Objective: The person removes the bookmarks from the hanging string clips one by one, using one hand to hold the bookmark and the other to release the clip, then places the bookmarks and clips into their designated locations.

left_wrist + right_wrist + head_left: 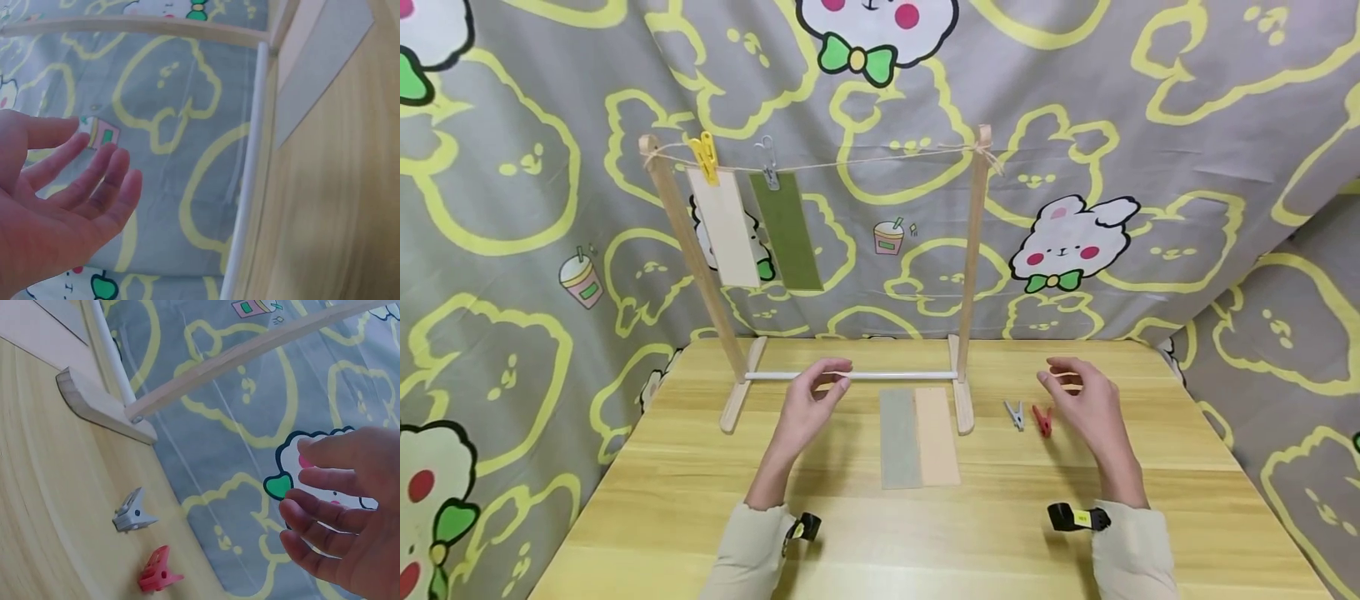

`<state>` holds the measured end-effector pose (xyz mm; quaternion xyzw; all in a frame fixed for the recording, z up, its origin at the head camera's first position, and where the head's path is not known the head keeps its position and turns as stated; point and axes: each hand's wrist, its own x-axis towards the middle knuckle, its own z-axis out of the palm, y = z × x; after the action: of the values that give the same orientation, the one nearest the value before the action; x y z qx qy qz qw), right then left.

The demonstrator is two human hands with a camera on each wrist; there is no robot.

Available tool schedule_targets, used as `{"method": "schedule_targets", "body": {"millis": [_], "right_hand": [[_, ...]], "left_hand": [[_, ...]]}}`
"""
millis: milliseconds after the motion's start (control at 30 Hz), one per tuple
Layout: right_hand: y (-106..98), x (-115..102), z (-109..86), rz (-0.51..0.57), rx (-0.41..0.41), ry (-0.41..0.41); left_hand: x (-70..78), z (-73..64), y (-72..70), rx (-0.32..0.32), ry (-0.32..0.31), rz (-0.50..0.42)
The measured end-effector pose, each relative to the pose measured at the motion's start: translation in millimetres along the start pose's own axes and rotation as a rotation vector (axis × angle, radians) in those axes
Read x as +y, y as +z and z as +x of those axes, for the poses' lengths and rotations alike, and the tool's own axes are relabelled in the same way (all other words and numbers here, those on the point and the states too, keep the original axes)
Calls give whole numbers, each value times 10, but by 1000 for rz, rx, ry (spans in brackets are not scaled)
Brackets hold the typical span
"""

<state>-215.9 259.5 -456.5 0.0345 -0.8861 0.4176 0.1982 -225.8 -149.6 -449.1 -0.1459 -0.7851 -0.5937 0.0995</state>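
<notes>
My left hand (pixel 811 410) hovers over the table in front of the rack's white crossbar (pixel 880 376), fingers relaxed and nothing between them. On the other side my right hand (pixel 1086 406) is also raised and loosely bent, holding nothing. Nearest to it lie a grey clothespin (pixel 1015 415) and a red clothespin (pixel 1042 421), both also in the right wrist view. Between the hands, a grey-green strip (pixel 899 439) and a peach strip (pixel 937 437) lie side by side on the table. A yellow clothespin (pixel 704 158) pins a cream strip (pixel 726 229) to the string; another grey clothespin (pixel 770 164) pins a green strip (pixel 787 232).
A wooden rack has a left post (pixel 692 250) and a right post (pixel 973 258), with the string (pixel 865 161) tied between their tops. Its feet stand on the wood-grain table (pixel 970 542). A patterned curtain (pixel 1075 83) hangs close behind.
</notes>
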Motion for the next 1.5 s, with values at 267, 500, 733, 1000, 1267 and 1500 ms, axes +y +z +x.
{"method": "schedule_targets", "body": {"millis": [267, 500, 733, 1000, 1267, 1500], "right_hand": [[52, -109, -12, 14, 50, -65], [106, -259, 36, 51, 85, -141], [100, -501, 93, 140, 111, -214], [146, -866, 225, 177, 52, -367], [108, -1229, 393, 187, 66, -479], [123, -1375, 494, 230, 45, -531]], "left_hand": [[48, 21, -83, 14, 89, -25], [77, 27, -173, 96, 134, -114], [140, 82, -279, 181, 203, -155], [231, 182, -444, 282, 253, -127], [577, 298, -510, 347, 348, -117], [667, 473, -544, 416, 393, -143]]}}
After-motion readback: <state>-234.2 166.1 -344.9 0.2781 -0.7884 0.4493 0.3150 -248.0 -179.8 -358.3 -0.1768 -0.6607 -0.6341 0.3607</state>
